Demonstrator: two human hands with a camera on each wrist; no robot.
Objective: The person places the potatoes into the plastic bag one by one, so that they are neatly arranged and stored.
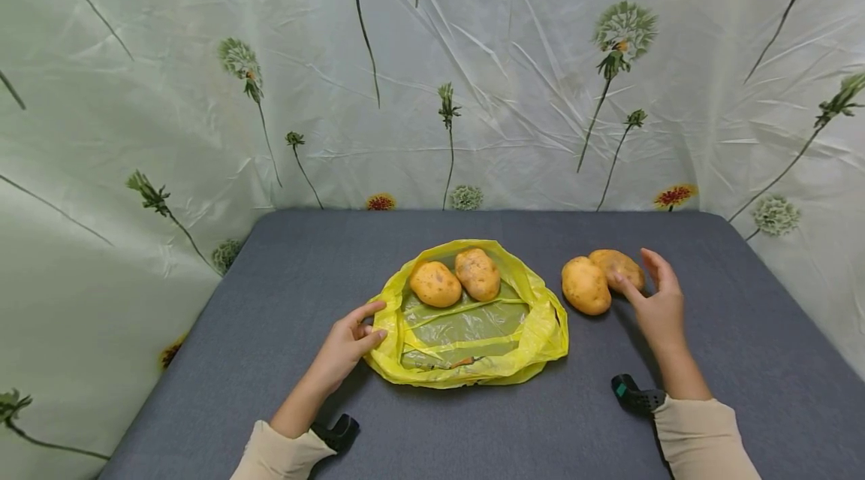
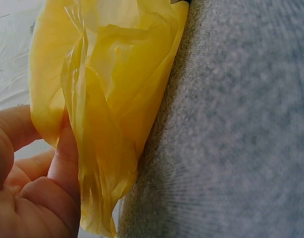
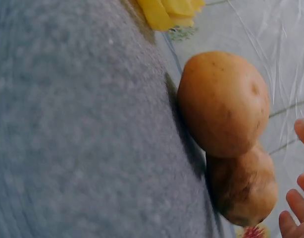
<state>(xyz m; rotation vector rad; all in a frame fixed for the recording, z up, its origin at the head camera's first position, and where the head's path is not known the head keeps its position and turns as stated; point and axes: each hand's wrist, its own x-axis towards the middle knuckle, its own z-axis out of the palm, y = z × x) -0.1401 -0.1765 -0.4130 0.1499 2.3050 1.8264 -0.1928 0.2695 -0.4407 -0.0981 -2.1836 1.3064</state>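
Observation:
A yellow plastic bag (image 1: 547, 330) lies spread on the table with its mouth wide and its rim folded outward. Two potatoes, one on the left (image 1: 435, 285) and one on the right (image 1: 477, 275), rest inside at its far side. My left hand (image 1: 348, 348) pinches the bag's left rim between thumb and fingers; the left wrist view shows the thin film (image 2: 117, 99) at the fingertips. Right of the bag, a nearer potato (image 1: 585, 286) lies against a farther potato (image 1: 616, 271). My right hand (image 1: 658, 307) reaches over the farther one, thumb and fingers spread around its right end.
The dark grey cloth-covered table (image 1: 304, 270) ends at a back edge against a hanging flower-print sheet (image 1: 507, 74). Black wrist-worn devices sit on the left wrist (image 1: 338, 435) and the right wrist (image 1: 635, 396).

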